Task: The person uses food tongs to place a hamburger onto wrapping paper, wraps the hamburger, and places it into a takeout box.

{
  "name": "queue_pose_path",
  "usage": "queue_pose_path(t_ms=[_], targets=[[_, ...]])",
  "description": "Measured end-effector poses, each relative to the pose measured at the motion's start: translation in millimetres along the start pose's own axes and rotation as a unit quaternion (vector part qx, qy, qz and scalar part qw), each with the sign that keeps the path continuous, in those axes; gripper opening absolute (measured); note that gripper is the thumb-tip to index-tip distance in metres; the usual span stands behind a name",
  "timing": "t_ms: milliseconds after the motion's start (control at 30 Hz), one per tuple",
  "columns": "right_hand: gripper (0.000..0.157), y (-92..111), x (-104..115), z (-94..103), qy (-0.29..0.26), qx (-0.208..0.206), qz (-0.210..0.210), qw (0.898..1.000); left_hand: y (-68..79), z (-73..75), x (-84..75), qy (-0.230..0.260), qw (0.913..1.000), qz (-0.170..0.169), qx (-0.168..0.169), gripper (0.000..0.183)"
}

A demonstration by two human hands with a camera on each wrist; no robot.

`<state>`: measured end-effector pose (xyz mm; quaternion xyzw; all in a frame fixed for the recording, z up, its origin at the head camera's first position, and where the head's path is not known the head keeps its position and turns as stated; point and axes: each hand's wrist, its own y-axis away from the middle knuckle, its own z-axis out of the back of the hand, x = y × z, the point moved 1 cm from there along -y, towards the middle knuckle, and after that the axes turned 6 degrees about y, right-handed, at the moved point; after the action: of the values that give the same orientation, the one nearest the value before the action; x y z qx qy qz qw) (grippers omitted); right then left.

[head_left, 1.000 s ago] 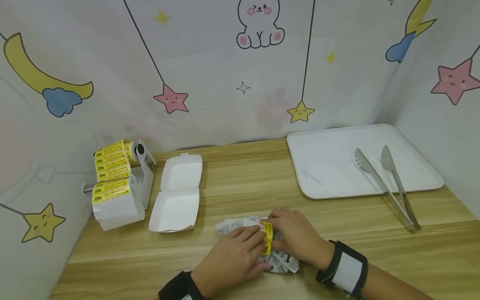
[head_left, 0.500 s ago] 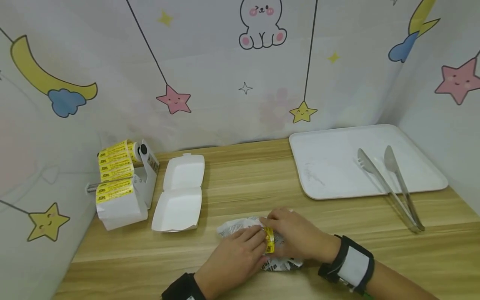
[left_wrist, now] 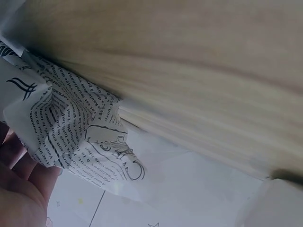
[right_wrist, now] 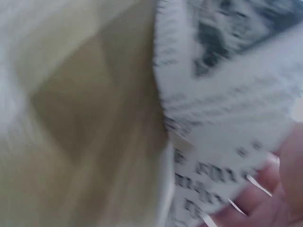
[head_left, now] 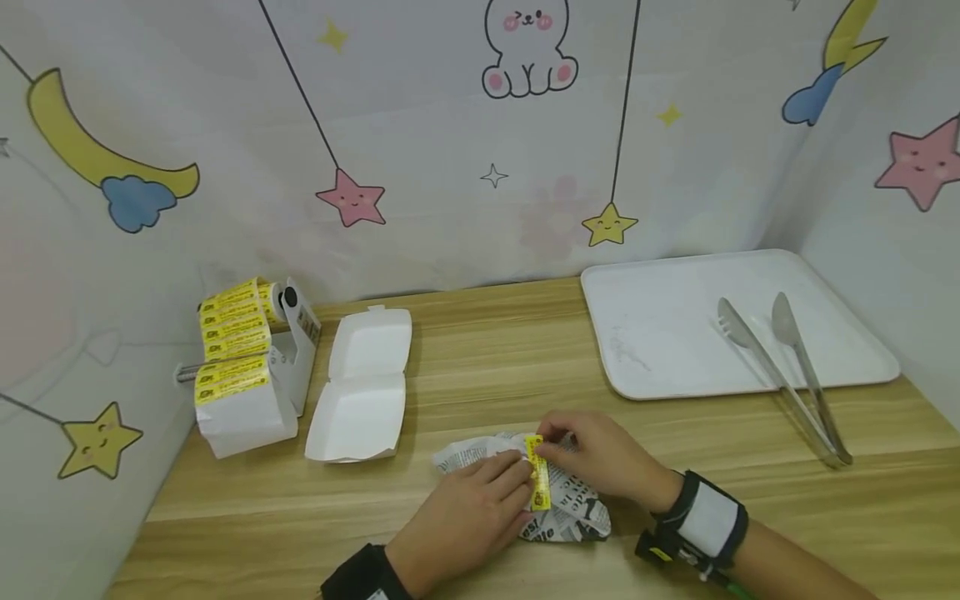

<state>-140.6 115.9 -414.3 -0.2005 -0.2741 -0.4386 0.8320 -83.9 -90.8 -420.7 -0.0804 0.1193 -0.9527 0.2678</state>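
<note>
A bundle wrapped in newsprint-patterned paper (head_left: 573,508) lies on the wooden table, with a yellow printed sticker (head_left: 539,483) running across its top. My left hand (head_left: 468,512) rests over the bundle's left part, fingers extended up to the sticker's left side. On the far right side, my right hand (head_left: 600,454) touches the sticker's upper end with its thumb and fingertips. In the left wrist view, the crumpled left end of the wrapping paper (left_wrist: 71,118) sticks out past my fingers (left_wrist: 38,179). The right wrist view shows printed paper (right_wrist: 227,109) beside my fingers (right_wrist: 265,189), blurred.
An open white clamshell box (head_left: 356,412) stands left of the bundle. Behind it to the left is a label dispenser (head_left: 296,358) with a roll of yellow stickers (head_left: 234,333). At the back right, metal tongs (head_left: 798,383) lie partly on a white tray (head_left: 660,333).
My right hand has lifted and drawn back toward the sticker's far end, uncovering more of the sticker and the paper's right side. My left hand stays on the bundle.
</note>
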Motion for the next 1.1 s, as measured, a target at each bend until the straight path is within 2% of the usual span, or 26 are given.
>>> queue_pose_path(t_ms=[67, 167, 367, 567, 767, 900, 967, 1100], targets=[[0.006, -1.4, -1.8, -3.8, 0.004, -0.021, -0.001, 1.0, -0.1, -0.7, -0.5, -0.003, 1.0, -0.003, -0.002, 0.031], [0.007, -2.2, -1.9, -7.6, 0.008, -0.05, -0.001, 0.999, -0.1, -1.4, -0.5, -0.003, 0.9999, -0.011, -0.013, 0.028], [0.009, -3.0, 1.8, -12.3, 0.035, -0.076, -0.022, 0.996, -0.1, -1.2, 1.0, -0.007, 0.9986, -0.038, -0.035, 0.02], [0.01, -4.4, 6.1, -15.4, 0.049, -0.079, -0.049, 0.994, 0.2, -0.7, 0.7, -0.018, 0.9988, -0.039, -0.024, 0.019], [0.009, -5.7, 10.7, -21.4, 0.062, -0.078, -0.051, 0.994, 1.4, -1.4, 1.7, -0.028, 0.9987, -0.04, -0.016, 0.018], [0.024, -7.2, 11.5, -22.1, 0.073, -0.083, -0.043, 0.993, 2.3, -1.3, 2.0, -0.038, 0.9981, -0.044, -0.019, 0.015], [0.024, -8.3, 11.3, -20.8, 0.069, -0.08, -0.039, 0.994, 2.8, -1.4, 1.9, -0.036, 0.9981, -0.044, -0.021, 0.015], [0.009, -9.1, 11.9, -17.4, 0.075, -0.065, -0.033, 0.995, 2.8, -1.5, 1.7, -0.029, 0.9984, -0.041, -0.024, 0.017]])
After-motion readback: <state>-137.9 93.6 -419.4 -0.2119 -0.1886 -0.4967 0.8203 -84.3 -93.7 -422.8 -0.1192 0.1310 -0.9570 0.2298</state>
